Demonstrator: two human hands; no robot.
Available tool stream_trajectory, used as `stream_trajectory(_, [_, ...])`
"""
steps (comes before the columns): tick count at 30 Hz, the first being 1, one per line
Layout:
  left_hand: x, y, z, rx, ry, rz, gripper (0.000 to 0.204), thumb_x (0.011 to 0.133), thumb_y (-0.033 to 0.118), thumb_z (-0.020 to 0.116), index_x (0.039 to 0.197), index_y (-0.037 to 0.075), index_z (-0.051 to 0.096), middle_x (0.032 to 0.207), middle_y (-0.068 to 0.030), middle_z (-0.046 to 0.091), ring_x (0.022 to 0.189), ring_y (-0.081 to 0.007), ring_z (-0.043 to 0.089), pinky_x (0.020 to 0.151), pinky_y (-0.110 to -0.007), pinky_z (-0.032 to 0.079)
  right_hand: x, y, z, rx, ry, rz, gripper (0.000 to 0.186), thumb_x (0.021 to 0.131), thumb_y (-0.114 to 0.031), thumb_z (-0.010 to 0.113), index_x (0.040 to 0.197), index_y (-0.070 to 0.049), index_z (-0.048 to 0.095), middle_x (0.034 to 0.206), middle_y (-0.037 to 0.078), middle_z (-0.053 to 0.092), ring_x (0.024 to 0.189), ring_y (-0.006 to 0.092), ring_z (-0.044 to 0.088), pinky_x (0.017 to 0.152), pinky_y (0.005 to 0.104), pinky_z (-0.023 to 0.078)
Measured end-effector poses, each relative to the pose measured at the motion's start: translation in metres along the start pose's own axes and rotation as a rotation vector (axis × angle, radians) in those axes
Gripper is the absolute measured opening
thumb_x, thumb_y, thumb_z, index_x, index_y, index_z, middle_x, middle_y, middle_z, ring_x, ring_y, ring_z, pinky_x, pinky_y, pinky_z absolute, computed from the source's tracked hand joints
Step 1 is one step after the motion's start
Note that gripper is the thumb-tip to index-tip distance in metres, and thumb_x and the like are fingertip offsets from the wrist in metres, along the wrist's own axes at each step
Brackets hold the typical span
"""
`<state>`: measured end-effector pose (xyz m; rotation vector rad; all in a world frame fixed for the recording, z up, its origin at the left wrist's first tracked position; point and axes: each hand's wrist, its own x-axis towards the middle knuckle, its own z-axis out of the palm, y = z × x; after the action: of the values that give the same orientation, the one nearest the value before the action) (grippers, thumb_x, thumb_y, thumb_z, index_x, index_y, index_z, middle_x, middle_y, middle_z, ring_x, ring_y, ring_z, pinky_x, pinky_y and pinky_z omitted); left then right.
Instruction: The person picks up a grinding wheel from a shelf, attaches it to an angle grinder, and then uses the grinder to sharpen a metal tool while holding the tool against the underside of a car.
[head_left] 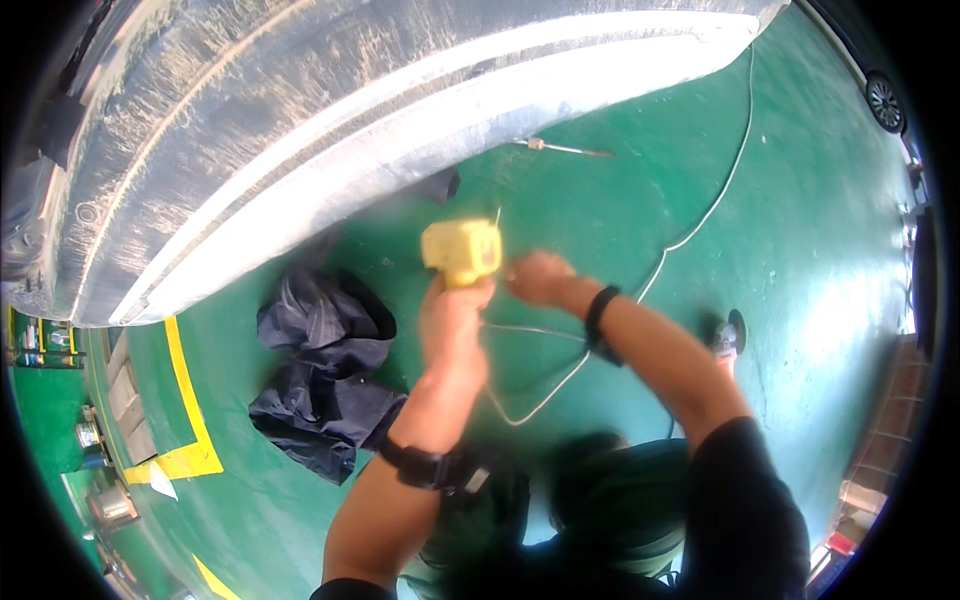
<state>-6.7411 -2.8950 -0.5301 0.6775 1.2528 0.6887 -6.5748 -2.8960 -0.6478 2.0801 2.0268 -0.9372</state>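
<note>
My left hand (pixel 455 325) is wrapped round the grip of a yellow handheld tool (pixel 462 250) with a boxy head, held above the green floor. The tool is blurred, so its exact kind does not show. A thin rod or wire stands up beside its head. Just to the right, my right hand (pixel 540 279) is closed with its fingers curled towards the tool; what they pinch, if anything, is too blurred to make out. Below both hands, a pale cable (pixel 540 405) loops across the floor.
A dirt-streaked vehicle body panel (pixel 430 110) spans the top left. Dark crumpled cloth (pixel 325 370) lies left of my hands. On the floor are a metal rod tool (pixel 565 148) and, at right, what looks like an angle grinder (pixel 727 343). Yellow floor marking (pixel 190 400) runs at left.
</note>
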Motion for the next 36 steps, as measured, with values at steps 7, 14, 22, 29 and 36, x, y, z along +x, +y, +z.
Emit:
stream_trajectory(7, [-0.021, 0.028, -0.068, 0.172, 0.134, 0.086, 0.054, 0.075, -0.004, 0.065, 0.126, 0.010, 0.062, 0.109, 0.0030, 0.065, 0.092, -0.0104, 0.057, 0.075, -0.027, 0.036, 0.073, -0.059, 0.081, -0.100, 0.326, -0.126, 0.038, 0.094, -0.040, 0.059, 0.110, -0.007, 0.070, 0.112, 0.010, 0.067, 0.112, 0.0313, 0.055, 0.090, 0.0421, 0.046])
stream_trajectory(14, [-0.021, 0.027, -0.052, 0.161, 0.116, 0.227, 0.059, 0.073, -0.016, 0.055, 0.130, -0.001, 0.059, 0.115, -0.0054, 0.066, 0.103, -0.0167, 0.063, 0.088, -0.027, 0.048, 0.088, -0.049, 0.109, -0.266, 0.381, -0.126, 0.029, 0.091, -0.028, 0.061, 0.110, -0.009, 0.071, 0.108, 0.007, 0.067, 0.115, 0.0301, 0.047, 0.094, 0.0475, 0.036])
stream_trajectory(22, [0.001, 0.025, -0.024, 0.248, -0.052, 0.320, 0.053, 0.080, -0.017, 0.044, 0.129, -0.002, 0.059, 0.114, -0.0065, 0.066, 0.101, -0.0144, 0.063, 0.086, -0.027, 0.051, -0.023, -0.006, -0.035, 1.015, 0.093, 0.041, 0.038, 0.099, -0.030, 0.053, 0.125, -0.003, 0.058, 0.089, 0.013, 0.069, 0.083, 0.0270, 0.064, 0.078, 0.0389, 0.050])
stream_trajectory(29, [0.027, 0.009, 0.032, 0.293, -0.142, 0.454, 0.049, 0.081, -0.017, 0.040, 0.122, -0.002, 0.063, 0.112, -0.0094, 0.068, 0.101, -0.0165, 0.065, 0.088, -0.030, 0.051, -0.138, 0.028, -0.113, 0.670, 0.540, -0.124, 0.030, 0.097, -0.034, 0.062, 0.104, -0.006, 0.071, 0.079, 0.013, 0.067, 0.071, 0.0298, 0.063, 0.067, 0.0384, 0.051])
stream_trajectory(36, [0.036, -0.007, 0.052, 0.444, -0.123, 0.774, 0.043, 0.075, -0.021, 0.045, 0.105, 0.001, 0.067, 0.100, -0.0079, 0.067, 0.083, -0.0184, 0.069, 0.073, -0.031, 0.057, -0.170, 0.032, -0.126, 0.388, 0.759, -0.286, 0.019, 0.092, -0.025, 0.067, 0.092, -0.006, 0.073, 0.077, 0.013, 0.066, 0.070, 0.0332, 0.063, 0.063, 0.0401, 0.050])
